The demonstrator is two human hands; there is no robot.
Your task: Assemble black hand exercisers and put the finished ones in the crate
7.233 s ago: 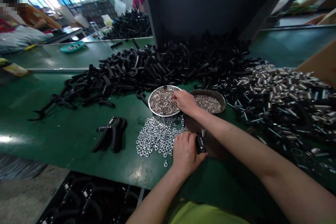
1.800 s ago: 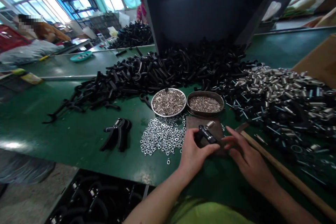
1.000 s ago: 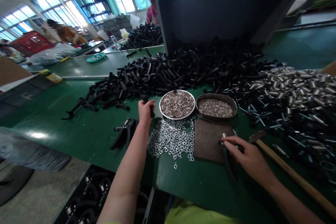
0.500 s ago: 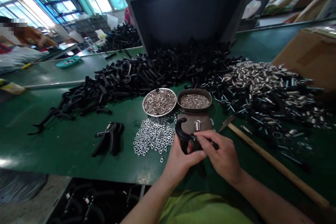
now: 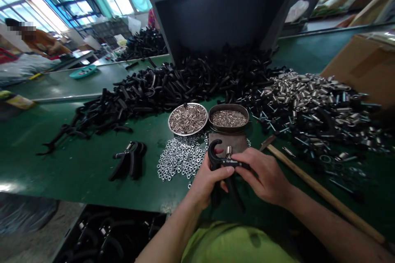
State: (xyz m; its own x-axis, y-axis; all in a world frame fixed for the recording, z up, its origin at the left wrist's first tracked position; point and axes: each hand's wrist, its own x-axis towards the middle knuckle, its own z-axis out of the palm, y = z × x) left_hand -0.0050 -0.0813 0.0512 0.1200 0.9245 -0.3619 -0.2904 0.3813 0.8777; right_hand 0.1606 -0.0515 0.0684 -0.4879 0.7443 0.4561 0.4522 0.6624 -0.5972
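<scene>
My left hand (image 5: 204, 181) is closed around a black plastic spring clamp (image 5: 216, 154), its hooked jaw pointing up and its handles hanging down. At the clamp's right arm, the fingers of my right hand (image 5: 263, 176) are closed on the black plastic. A silvery coil spring (image 5: 228, 151) shows just above the clamp's middle; whether it is seated there I cannot tell. Behind the hands lies a flat metal plate (image 5: 240, 141). Loose nuts (image 5: 177, 158) are spread left of my hands, and another black clamp (image 5: 133, 162) with a spring stands farther left.
A round dish of metal pins (image 5: 188, 119) and an oval tin of tiny metal parts (image 5: 228, 119) stand ahead. Black clamp parts (image 5: 173, 82) spill from a tipped grey bin (image 5: 228, 12). Springs (image 5: 308, 92), a hammer (image 5: 321, 187) and a cardboard box (image 5: 361, 63) are right. Two people are beyond.
The clamp has turned in my hands, so its right arm now lies level and its handles show below. My right hand has shifted slightly right along it.
</scene>
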